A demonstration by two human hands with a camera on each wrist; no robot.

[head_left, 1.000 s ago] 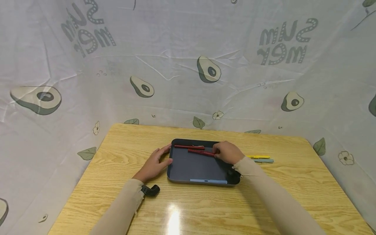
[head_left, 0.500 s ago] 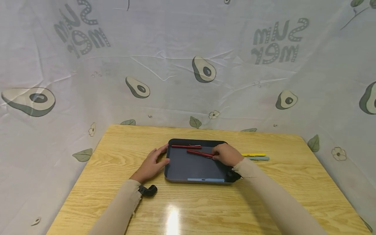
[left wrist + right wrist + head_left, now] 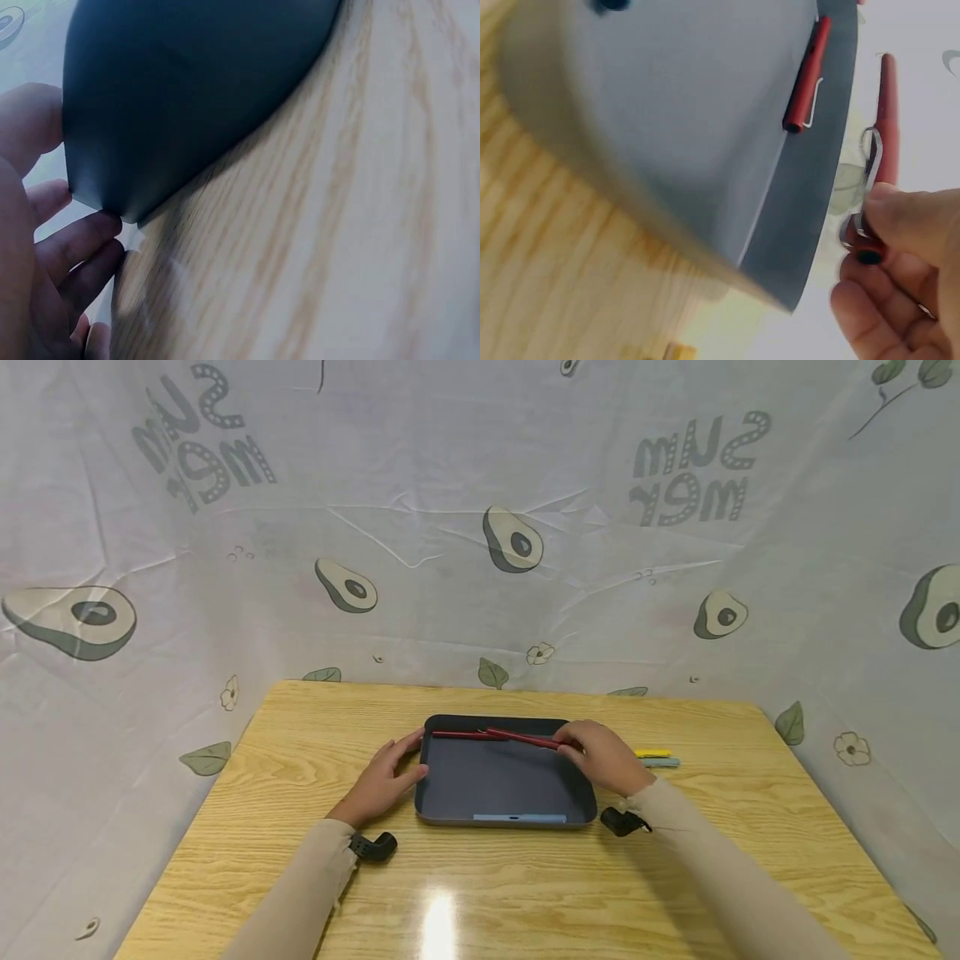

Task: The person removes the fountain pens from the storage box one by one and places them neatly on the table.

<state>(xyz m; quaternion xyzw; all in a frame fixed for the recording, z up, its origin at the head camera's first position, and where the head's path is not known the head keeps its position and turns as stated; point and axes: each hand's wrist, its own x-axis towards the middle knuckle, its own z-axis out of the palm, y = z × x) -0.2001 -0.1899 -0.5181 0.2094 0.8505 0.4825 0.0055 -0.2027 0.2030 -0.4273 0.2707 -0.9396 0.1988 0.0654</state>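
Observation:
My right hand (image 3: 600, 758) pinches a red pen (image 3: 521, 738) with a metal clip between thumb and fingers. In the right wrist view this pen (image 3: 887, 112) is lifted above the far rim of a dark grey tray (image 3: 502, 781). Inside the tray, a second red pen (image 3: 808, 75) lies along the far wall. Near the front wall lies a light blue pen (image 3: 520, 817). My left hand (image 3: 378, 785) touches the tray's left side with spread, fairly straight fingers; the left wrist view shows the fingertips against the tray's outer wall (image 3: 172, 97).
Right of the tray, a yellow pen (image 3: 652, 752) and a blue-grey pen (image 3: 660, 762) lie on the wooden table (image 3: 540, 893), partly hidden by my right hand. A printed curtain (image 3: 420, 610) hangs behind the table's far edge.
My right hand has lifted the red pen off the tray floor and moved it right and toward the far wall. The left hand stays at the tray; the head view has shifted slightly.

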